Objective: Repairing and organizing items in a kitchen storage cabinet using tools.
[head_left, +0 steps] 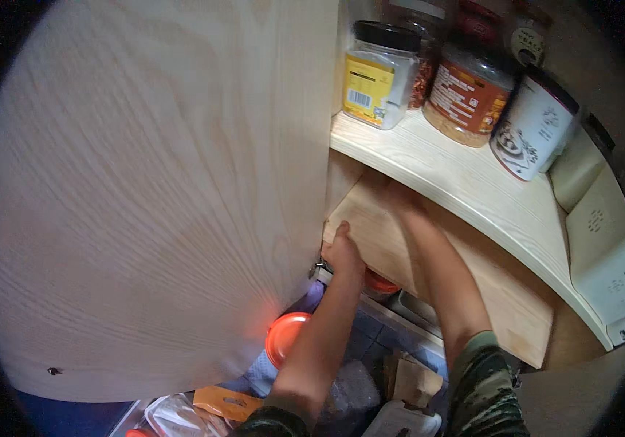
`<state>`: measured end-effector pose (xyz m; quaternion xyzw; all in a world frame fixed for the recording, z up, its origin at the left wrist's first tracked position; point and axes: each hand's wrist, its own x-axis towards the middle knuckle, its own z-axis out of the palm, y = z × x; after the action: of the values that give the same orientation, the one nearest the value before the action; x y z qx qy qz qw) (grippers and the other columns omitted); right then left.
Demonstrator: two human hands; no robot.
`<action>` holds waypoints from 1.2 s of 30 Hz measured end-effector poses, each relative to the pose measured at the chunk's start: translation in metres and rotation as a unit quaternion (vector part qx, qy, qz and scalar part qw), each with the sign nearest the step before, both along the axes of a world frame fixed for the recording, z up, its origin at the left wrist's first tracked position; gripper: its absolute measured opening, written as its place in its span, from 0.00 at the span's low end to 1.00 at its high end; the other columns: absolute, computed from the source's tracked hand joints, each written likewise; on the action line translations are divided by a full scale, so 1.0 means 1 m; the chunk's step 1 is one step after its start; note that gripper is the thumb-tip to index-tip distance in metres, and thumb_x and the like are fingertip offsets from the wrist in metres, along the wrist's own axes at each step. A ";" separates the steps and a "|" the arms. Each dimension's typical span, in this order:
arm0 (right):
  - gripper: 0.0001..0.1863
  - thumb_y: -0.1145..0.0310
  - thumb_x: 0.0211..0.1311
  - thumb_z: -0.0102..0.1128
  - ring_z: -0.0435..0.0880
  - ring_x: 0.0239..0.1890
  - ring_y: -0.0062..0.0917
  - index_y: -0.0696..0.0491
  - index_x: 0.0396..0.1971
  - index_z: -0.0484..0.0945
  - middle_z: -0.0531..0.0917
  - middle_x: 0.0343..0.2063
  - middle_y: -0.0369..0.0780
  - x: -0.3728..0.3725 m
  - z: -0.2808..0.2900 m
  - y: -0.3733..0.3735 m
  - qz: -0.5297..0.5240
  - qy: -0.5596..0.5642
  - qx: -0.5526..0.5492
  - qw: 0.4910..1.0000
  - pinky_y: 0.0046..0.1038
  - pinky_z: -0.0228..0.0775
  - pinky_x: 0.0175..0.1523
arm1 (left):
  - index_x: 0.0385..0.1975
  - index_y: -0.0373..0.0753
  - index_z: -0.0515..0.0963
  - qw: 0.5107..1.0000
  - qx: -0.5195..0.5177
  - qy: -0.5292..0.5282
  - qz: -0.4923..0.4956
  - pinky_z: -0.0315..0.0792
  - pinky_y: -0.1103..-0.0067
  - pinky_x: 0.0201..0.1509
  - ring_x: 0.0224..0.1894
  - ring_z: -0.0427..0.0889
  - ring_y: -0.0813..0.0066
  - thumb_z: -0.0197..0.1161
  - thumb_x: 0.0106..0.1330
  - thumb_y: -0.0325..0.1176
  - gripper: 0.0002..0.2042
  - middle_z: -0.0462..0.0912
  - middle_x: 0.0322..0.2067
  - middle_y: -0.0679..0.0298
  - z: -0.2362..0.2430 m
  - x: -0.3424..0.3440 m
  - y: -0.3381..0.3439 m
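A pale wooden board [379, 237] lies below the upper shelf of a cabinet, its right end reaching toward the lower right. My left hand [343, 249] grips the board's left front edge, thumb upright over the top and the other fingers mostly hidden beside and below. Deeper in, under the upper shelf, my right hand [400, 198] reaches over the board. Shadow and blur hide its fingers, so I cannot tell if it holds or only touches the wood. My right forearm crosses above the board.
A large wooden door [167, 182] fills the left. On the upper shelf [429, 158] stand a yellow-labelled jar [379, 76], a brown-labelled jar [469, 91], a white canister [535, 124] and more jars behind. A cream plastic unit [604, 240] stands right. Below are an orange-red lid [287, 339] and packages.
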<state>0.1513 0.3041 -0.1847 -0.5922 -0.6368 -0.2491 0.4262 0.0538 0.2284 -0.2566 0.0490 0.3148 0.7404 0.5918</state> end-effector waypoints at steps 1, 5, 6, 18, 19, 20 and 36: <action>0.21 0.60 0.54 0.50 0.71 0.43 0.47 0.57 0.45 0.70 0.76 0.38 0.50 0.003 0.003 0.000 0.013 0.001 0.000 1.000 0.42 0.60 0.51 | 0.38 0.33 0.72 1.000 -0.014 0.010 0.006 0.70 0.74 0.43 0.37 0.76 0.67 0.58 0.52 0.23 0.12 0.76 0.36 0.60 0.002 -0.001 -0.002; 0.21 0.61 0.55 0.49 0.71 0.43 0.48 0.57 0.45 0.69 0.76 0.38 0.50 0.006 0.006 -0.014 0.054 0.000 -0.001 0.999 0.42 0.59 0.51 | 0.37 0.32 0.73 0.997 -0.077 -0.017 -0.014 0.70 0.75 0.43 0.36 0.76 0.68 0.58 0.51 0.23 0.11 0.77 0.36 0.60 0.009 0.003 0.001; 0.20 0.61 0.55 0.49 0.71 0.43 0.48 0.57 0.45 0.69 0.76 0.38 0.50 0.004 0.006 -0.018 0.063 0.001 0.000 0.998 0.42 0.59 0.51 | 0.36 0.32 0.73 0.998 -0.048 -0.026 -0.014 0.70 0.75 0.43 0.36 0.76 0.68 0.58 0.51 0.23 0.12 0.77 0.36 0.60 0.006 0.002 0.002; 0.20 0.62 0.55 0.49 0.71 0.43 0.48 0.57 0.45 0.69 0.76 0.38 0.50 -0.033 0.024 -0.046 0.165 0.005 0.011 0.986 0.43 0.58 0.52 | 0.40 0.32 0.69 0.999 -0.027 0.014 -0.023 0.68 0.69 0.46 0.39 0.74 0.62 0.58 0.51 0.25 0.15 0.74 0.37 0.58 -0.011 -0.006 0.010; 0.20 0.62 0.55 0.49 0.71 0.43 0.48 0.57 0.45 0.69 0.76 0.38 0.50 -0.034 0.026 -0.050 0.169 0.006 0.013 0.986 0.43 0.58 0.52 | 0.40 0.31 0.69 0.999 -0.016 0.020 -0.027 0.68 0.69 0.46 0.39 0.74 0.62 0.58 0.50 0.25 0.16 0.74 0.37 0.58 -0.017 -0.007 0.012; 0.20 0.62 0.55 0.49 0.71 0.43 0.48 0.57 0.45 0.69 0.76 0.38 0.50 -0.012 0.022 -0.052 0.146 -0.003 0.006 0.989 0.43 0.58 0.52 | 0.43 0.31 0.67 0.997 -0.050 0.009 -0.057 0.67 0.66 0.48 0.41 0.73 0.60 0.58 0.50 0.27 0.19 0.73 0.39 0.57 0.002 0.011 0.002; 0.15 0.61 0.50 0.53 0.78 0.23 0.44 0.57 0.32 0.75 0.78 0.21 0.50 0.235 0.010 -0.348 -0.394 0.093 -0.194 0.894 0.41 0.71 0.31 | 0.44 0.40 0.68 0.866 0.041 0.027 -0.498 0.72 0.72 0.49 0.43 0.75 0.69 0.54 0.60 0.39 0.15 0.75 0.41 0.62 -0.021 0.068 -0.138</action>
<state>0.3863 -0.0440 -0.1749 -0.8858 -0.3447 -0.2122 0.2269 0.1215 0.0902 -0.2778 0.2437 0.2337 0.3576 0.8707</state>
